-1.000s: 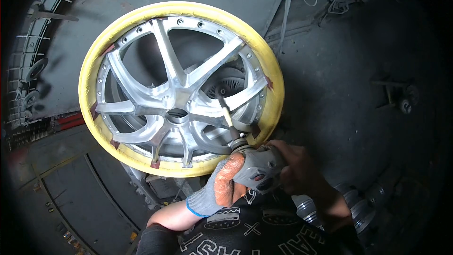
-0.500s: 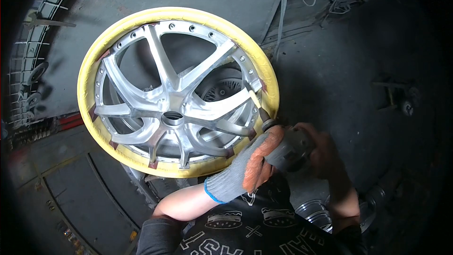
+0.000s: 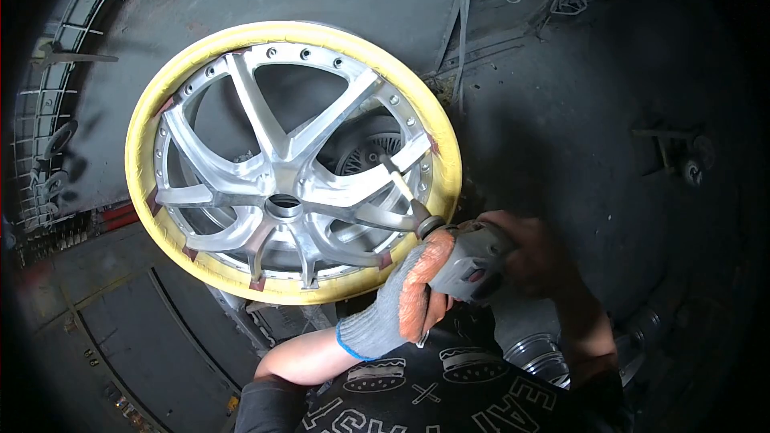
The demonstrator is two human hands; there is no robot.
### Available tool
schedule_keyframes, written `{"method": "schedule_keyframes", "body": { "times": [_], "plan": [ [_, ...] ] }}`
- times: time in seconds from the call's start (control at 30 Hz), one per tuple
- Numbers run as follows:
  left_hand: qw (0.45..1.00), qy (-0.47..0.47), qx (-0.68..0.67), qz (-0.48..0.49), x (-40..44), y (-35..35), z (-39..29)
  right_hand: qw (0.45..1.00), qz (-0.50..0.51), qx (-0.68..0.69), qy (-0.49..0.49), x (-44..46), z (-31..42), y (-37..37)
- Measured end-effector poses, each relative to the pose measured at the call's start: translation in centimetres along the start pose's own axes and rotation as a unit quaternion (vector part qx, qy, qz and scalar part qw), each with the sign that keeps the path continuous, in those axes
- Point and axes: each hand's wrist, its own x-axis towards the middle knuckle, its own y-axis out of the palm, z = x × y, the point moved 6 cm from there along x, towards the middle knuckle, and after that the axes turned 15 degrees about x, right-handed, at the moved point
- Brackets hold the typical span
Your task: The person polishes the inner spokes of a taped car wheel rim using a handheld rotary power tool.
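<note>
Evidently, one silver, shiny, spoked wheel (image 3: pixel 282 172), its outer rim wrapped in creased yellow covering (image 3: pixel 138 152), lies at the left, beyond the gloved left hand (image 3: pixel 413 297), which is curled firmly around the front of one grey power tool (image 3: pixel 473 263). The tool reaches up-left over the wheel's right edge, its slim tip (image 3: pixel 395 168) at a spoke, contact unclear, while the bare right hand (image 3: pixel 528 252) wraps its rear end.

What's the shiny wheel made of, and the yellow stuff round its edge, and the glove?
The wheel: bare metal, perhaps aluminium, silvery with bright glints. The yellow wrap: probably tape or thin plastic, because it looks wrinkled. The glove: grey knitted fabric with crinkly orange coating, maybe rubber.
</note>
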Motion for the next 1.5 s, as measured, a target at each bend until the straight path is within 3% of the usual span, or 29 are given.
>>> {"method": "schedule_keyframes", "body": {
  "times": [0.13, 0.23, 0.33, 0.4, 0.5, 0.63, 0.7, 0.97, 1.17, 1.23, 1.5],
  "plan": [
    [0.999, -0.006, 0.016, -0.031, 0.4, 1.1, -0.2, 0.998, 0.002, 0.052, -0.022, 0.3, -0.2, -0.4],
    [0.999, -0.002, 0.039, -0.036, 1.9, 0.7, 0.3, 0.999, 0.002, -0.009, 0.047, 0.2, -0.3, -1.2],
    [0.998, 0.001, 0.046, -0.038, 3.0, 0.7, 0.8, 0.998, -0.024, -0.053, 0.009, -0.1, -0.2, -2.4],
    [0.998, 0.001, 0.049, -0.041, 3.3, 0.7, 1.1, 1.0, -0.012, 0.022, -0.003, 0.1, -0.7, -2.5],
    [0.998, 0.0, 0.047, -0.048, 3.2, 0.7, 1.3, 0.999, -0.018, 0.021, -0.039, 0.1, -0.6, -2.4],
    [0.997, -0.003, 0.04, -0.066, 2.0, 0.3, 1.3, 0.998, -0.018, -0.006, -0.061, -0.1, 0.3, -1.7],
    [0.996, -0.003, 0.031, -0.078, 1.1, 0.2, 1.1, 0.999, 0.0, 0.034, 0.003, -0.1, 0.0, -1.0],
    [0.987, -0.009, -0.023, -0.156, -3.0, 1.2, -0.8, 0.999, 0.039, -0.002, -0.028, 0.6, 1.2, 2.8],
    [0.987, -0.041, -0.022, -0.154, -2.2, 0.9, -1.2, 0.999, 0.012, 0.008, -0.039, 0.3, 0.1, 2.7],
    [0.995, 0.035, 0.069, -0.064, -0.6, 0.1, -1.4, 1.0, -0.006, -0.02, -0.018, -0.1, 0.0, 1.7],
    [0.996, 0.016, 0.074, -0.049, 3.5, 0.1, 0.8, 0.999, -0.038, -0.011, 0.003, 0.0, -0.7, -1.9]
  ]
}}
